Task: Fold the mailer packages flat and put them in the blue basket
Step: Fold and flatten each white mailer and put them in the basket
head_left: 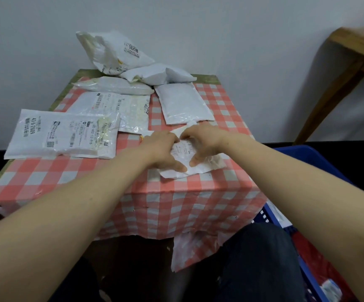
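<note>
Both bare forearms reach forward, converging toward the middle. Left hand palm down, fingers curled at the far side, thumb stretched toward the near side. Right hand mirrors it, palm down, fingers bent, thumb pointing in toward the left thumb. Fingertips of the two hands nearly meet at the far side; thumb tips sit just apart. Both press down.

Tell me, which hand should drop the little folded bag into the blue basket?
Probably the right hand. The blue plastic basket sits on the person's right, beside that arm. Both hands press the small crumpled white mailer; the left hand would have to cross over.
</note>
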A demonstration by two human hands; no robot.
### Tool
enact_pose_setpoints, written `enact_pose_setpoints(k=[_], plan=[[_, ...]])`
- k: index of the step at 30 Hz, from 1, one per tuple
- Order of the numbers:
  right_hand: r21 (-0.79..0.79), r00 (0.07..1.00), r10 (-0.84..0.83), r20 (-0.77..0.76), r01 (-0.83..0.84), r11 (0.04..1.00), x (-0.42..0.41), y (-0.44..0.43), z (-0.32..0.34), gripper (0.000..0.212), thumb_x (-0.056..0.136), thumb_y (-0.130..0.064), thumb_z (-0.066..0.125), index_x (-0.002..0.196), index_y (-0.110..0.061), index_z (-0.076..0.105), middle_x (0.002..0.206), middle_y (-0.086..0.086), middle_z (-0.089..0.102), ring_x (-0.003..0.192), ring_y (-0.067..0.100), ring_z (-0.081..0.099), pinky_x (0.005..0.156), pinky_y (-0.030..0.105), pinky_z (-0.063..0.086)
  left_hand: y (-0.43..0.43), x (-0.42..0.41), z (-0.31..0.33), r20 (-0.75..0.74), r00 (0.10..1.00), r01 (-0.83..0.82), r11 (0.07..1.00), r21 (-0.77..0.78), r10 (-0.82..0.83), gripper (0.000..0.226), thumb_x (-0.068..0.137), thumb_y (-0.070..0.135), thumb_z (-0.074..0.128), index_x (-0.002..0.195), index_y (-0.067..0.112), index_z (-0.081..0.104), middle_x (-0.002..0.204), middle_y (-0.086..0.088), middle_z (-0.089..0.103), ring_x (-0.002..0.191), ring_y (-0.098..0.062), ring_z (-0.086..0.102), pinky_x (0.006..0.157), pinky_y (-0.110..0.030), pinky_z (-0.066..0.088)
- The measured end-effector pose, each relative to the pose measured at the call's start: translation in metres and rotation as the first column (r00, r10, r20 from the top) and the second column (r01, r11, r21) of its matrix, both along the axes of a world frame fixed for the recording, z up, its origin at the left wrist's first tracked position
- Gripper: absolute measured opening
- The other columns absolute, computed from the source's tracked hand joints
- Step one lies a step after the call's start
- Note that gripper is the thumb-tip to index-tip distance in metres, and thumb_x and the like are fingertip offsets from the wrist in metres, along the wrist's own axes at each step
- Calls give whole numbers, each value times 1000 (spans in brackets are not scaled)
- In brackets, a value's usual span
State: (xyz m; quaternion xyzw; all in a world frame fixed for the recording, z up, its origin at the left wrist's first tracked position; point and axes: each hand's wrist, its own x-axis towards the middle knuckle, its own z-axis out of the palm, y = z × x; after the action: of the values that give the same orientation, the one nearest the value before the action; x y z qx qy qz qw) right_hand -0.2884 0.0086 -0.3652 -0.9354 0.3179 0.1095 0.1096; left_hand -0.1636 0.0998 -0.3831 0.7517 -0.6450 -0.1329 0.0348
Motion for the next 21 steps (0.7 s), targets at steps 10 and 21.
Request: enact_pose_setpoints(k=[10,21], plan=[[-196,969,-17,245,66,978,-20,17,-3,73,64,-37,84,123,-18,47,126,0,42,119,21,36,96,31,39,22,-3,-1,-67,996,27,934,-355,-54,64,74,42,75,129,18,51,124,-2,49,118,-21,41,94,-29,34],[-112,991,101,85,-91,989,-16,14,-14,42,80,-28,73,116,-15,58,119,2,52,112,22,47,96,35,41,20,1,-9,-9,987,157,981,-117,-159,43,90,39,58,125,14,52,126,-4,48,120,-21,41,97,-33,37]])
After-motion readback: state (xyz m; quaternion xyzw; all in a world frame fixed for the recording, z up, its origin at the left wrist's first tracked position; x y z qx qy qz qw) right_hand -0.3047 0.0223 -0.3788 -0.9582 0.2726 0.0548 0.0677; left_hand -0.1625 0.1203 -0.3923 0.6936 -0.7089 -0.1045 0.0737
